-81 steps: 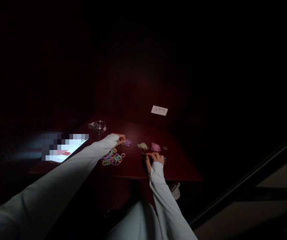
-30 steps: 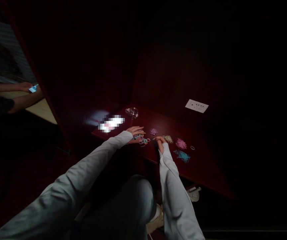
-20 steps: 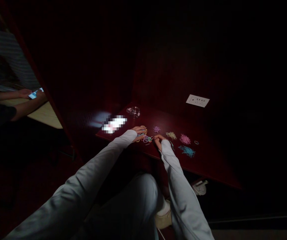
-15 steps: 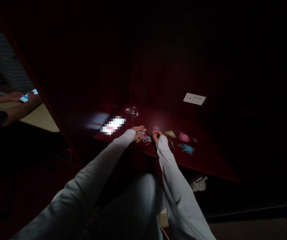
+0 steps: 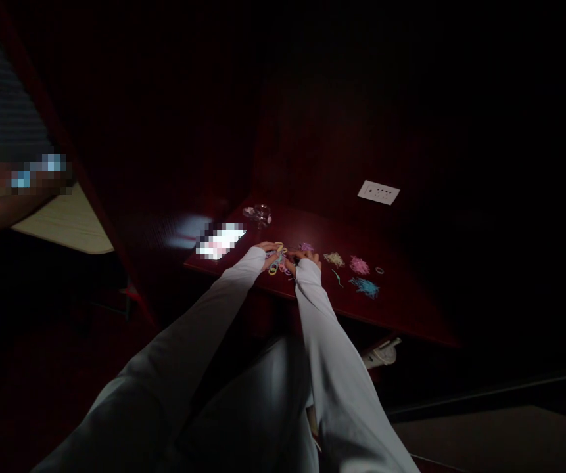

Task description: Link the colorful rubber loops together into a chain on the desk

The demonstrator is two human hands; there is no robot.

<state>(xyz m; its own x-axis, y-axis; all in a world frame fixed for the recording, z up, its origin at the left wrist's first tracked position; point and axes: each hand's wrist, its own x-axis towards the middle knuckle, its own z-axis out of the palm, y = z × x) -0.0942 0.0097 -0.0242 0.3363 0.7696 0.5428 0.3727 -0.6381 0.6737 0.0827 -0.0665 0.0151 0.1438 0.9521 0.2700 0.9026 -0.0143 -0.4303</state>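
A mixed pile of small coloured elastic bands (image 5: 279, 268) lies near the table's front edge, between my hands. My left hand (image 5: 265, 253) rests along the pile's left side, its fingers stretched out. From the right, my right hand (image 5: 305, 261) reaches to the pile with thumb and fingers slightly apart; I make out nothing held in it. Sorted by colour, a purple heap (image 5: 306, 247) lies just beyond that hand. Farther right are a pale yellow heap (image 5: 334, 259), a pink heap (image 5: 360, 265) and a blue heap (image 5: 365, 288), with a few green bands (image 5: 337, 278) among them.
One loose band (image 5: 379, 270) lies right of the pink heap. A clear jar (image 5: 262, 215) stands at the back left, behind a lit, blurred screen (image 5: 221, 242). A wall socket (image 5: 378, 192) is above the table. Another person's arms (image 5: 21, 200) show beyond the left partition.
My right hand has moved left, from beside the purple heap to the mixed pile. My left hand stays beside the pile. The whole view has shifted slightly.
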